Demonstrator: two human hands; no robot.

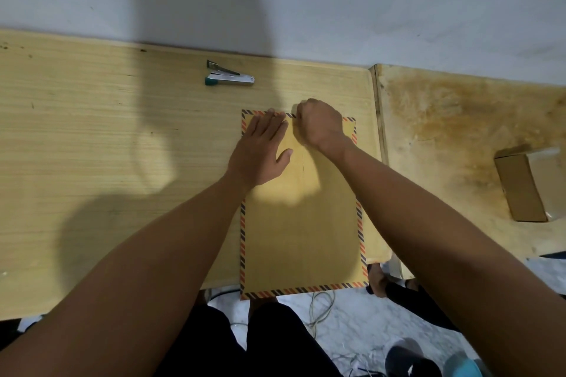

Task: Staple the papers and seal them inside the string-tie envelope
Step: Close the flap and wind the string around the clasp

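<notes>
A brown envelope (301, 232) with a red-and-blue striped border lies lengthwise on the wooden desk (107, 147), its near end hanging over the front edge. My left hand (262, 150) lies flat with straight fingers on the envelope's far left part, pressing it down. My right hand (320, 125) is curled at the envelope's far edge, near the middle; what its fingertips hold is hidden under the hand. No string, clasp or papers show. A stapler (229, 77) with a green end and silver body lies on the desk beyond the envelope, apart from both hands.
A white wall runs right behind the desk. A second, stained wooden table (459, 138) adjoins on the right and carries a small cardboard box (523, 187). Below the front edge are my dark-clothed legs, loose cables on a pale floor and a shoe.
</notes>
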